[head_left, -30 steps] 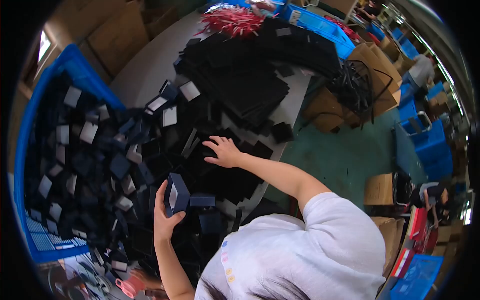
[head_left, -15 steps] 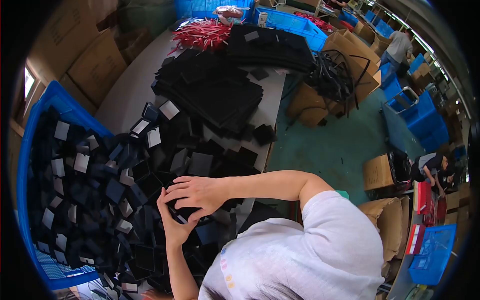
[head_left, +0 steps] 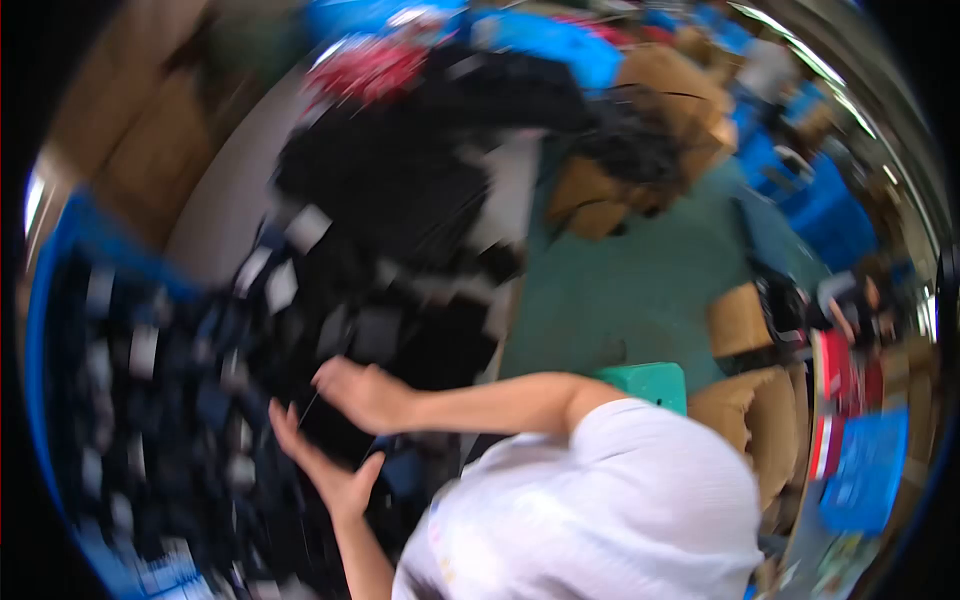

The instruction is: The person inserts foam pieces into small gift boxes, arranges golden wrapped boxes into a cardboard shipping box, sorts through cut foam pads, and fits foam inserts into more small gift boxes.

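Note:
The view is blurred by motion. A black box (head_left: 338, 428) is between my two hands, its thin light edge running up towards my right fingertips. My left hand (head_left: 328, 478) holds it from below and the left, thumb and fingers wide around it. My right hand (head_left: 368, 396) has its fingers bent together at the box's upper edge. Many dark blue and black boxes (head_left: 212, 405), some with white faces, lie heaped left of my hands. Beyond them is a pile of black sheets (head_left: 385, 185).
A blue crate (head_left: 42, 330) edges the heap on the left. Red-and-white strips (head_left: 368, 70) lie at the table's far end. On the right are cardboard boxes (head_left: 740, 320), a green stool (head_left: 650, 385), blue bins (head_left: 830, 210) and a person (head_left: 850, 305) farther off.
My right hand came from the black pieces to meet my left. The dark blue box in my left hand earlier is out of sight; a black box is between my hands. The view has shifted.

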A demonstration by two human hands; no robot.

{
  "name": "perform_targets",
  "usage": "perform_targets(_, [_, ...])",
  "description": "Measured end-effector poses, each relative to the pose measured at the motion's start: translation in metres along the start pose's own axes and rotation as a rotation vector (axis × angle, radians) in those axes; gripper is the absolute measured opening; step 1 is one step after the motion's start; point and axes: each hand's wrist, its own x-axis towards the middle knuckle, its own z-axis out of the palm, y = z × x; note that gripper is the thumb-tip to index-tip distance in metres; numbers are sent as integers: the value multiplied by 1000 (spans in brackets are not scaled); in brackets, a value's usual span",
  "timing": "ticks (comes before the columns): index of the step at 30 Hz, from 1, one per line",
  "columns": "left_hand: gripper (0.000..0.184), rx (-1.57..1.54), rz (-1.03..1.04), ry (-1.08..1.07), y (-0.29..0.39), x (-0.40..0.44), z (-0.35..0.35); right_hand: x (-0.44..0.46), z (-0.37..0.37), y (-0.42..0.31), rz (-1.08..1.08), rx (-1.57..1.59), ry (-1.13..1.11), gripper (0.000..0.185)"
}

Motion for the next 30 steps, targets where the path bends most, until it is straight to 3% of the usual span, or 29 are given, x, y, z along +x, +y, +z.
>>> perform_targets(1, [93,-167,-42,70,-9,-11,2,-3,-8,-22,275,194,-32,27])
perform_targets(2, [82,-215,-256,62,-15,-27,-4,-8,-11,-32,396,263,-111,27])
perform_targets(4, [65,-466,-537,127,-19,-43,-4,-12,-7,-34,399,280,-223,28])
perform_targets(5, [60,-646,-618,187,-18,-47,-3,-10,-15,-33,589,430,-429,28])
perform_targets(8, [60,-670,-710,259,-9,-49,-7,-19,-1,-18,570,580,-490,32])
perform_targets(9, [64,-641,-764,275,-8,-50,-10,-23,4,-21,440,491,-426,35])
perform_targets(10, [74,-324,-808,163,-8,-51,-15,-25,8,-23,308,402,-361,39])
perform_targets(13, [90,-308,-881,98,3,-36,-56,-12,-5,-12,252,655,-493,44])
perform_targets(14, [92,-187,-846,116,4,-34,-79,-1,-13,9,46,470,-380,51])
perform_targets(15, [94,-68,-811,129,3,-33,-102,10,-25,28,-64,54,-270,59])
perform_targets(17, [93,419,-730,50,-1,-36,-142,21,-36,77,-30,-538,-273,72])
perform_targets(19, [85,810,-610,86,-1,-28,-159,17,-28,116,95,-743,-403,87])
perform_targets(20, [73,799,-543,117,-7,-24,-165,17,-25,130,91,-754,-455,86])
perform_targets(21, [73,803,-538,117,-11,-20,-163,19,-23,132,89,-762,-506,85])
perform_targets(23, [63,369,-671,137,-20,-7,-147,16,-22,134,123,-682,-461,84])
perform_targets(25, [51,419,-607,2,-24,10,-118,20,-32,131,164,-592,-434,83])
perform_targets(27, [47,284,-629,-81,-26,25,-88,19,-40,124,60,-396,-247,79])
perform_targets(30, [46,242,-592,-220,-35,46,-52,24,-67,106,72,-222,-11,70])
